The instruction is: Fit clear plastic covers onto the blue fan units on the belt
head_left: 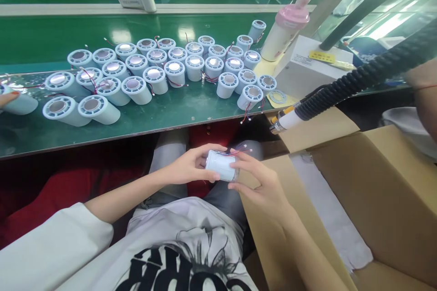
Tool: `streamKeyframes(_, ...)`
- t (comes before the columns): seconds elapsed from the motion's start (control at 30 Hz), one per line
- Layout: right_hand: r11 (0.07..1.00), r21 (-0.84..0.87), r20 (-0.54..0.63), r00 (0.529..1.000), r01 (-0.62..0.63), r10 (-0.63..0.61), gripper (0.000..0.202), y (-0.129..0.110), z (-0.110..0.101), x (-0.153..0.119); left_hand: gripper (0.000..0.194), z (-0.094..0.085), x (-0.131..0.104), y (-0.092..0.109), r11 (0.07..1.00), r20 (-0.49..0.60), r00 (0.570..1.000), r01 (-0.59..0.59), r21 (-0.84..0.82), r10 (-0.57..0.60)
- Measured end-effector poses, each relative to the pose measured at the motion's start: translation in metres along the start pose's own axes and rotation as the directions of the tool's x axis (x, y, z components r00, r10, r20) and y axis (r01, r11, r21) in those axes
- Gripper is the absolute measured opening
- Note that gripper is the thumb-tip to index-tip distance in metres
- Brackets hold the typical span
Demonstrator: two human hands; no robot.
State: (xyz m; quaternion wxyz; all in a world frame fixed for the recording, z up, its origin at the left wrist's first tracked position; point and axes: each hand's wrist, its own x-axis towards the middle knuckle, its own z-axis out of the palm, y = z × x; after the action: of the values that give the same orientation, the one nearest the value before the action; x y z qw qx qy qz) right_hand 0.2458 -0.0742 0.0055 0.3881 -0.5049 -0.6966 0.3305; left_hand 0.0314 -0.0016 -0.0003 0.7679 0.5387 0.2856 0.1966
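Between my two hands, above my lap, lies a light blue cylinder (221, 165) on its side, with thin red wires and small white plugs at its upper right. My left hand (196, 163) grips its left end, thumb below and fingers above. Around its right end are the fingers and thumb of my right hand (257, 179). Beyond my hands, several similar blue cylinders (154, 80) stand in a group on the green table (164, 113), many with red wires hanging from them.
At my right is an open cardboard box (375, 200) with white sheeting inside. A black ribbed hose (344, 91) reaches over it. A pink-topped bottle (287, 27) stands at the table's right. Another person's fingers (8, 98) touch a cylinder at the far left.
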Motion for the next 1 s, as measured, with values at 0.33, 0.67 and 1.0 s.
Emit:
streamKeyframes(0.33, 0.966, 0.224, 0.062, 0.991, -0.128, 0.117, 0.040, -0.009, -0.005, -0.004, 0.072, 0.000, -0.008, 0.016, 0.946, 0.117, 0.983, -0.171, 0.275, 0.144)
streamKeyframes(0.67, 0.843, 0.445, 0.148, 0.954, -0.301, 0.262, 0.037, -0.015, -0.005, -0.004, 0.073, 0.000, -0.009, 0.016, 0.890, 0.159, 0.958, -0.281, 0.358, 0.239)
streamKeyframes(1.0, 0.664, 0.582, 0.236, 0.879, -0.469, 0.413, 0.032, -0.019, 0.000, 0.000, 0.076, -0.001, -0.013, 0.014, 0.834, 0.191, 0.936, -0.349, 0.427, 0.294)
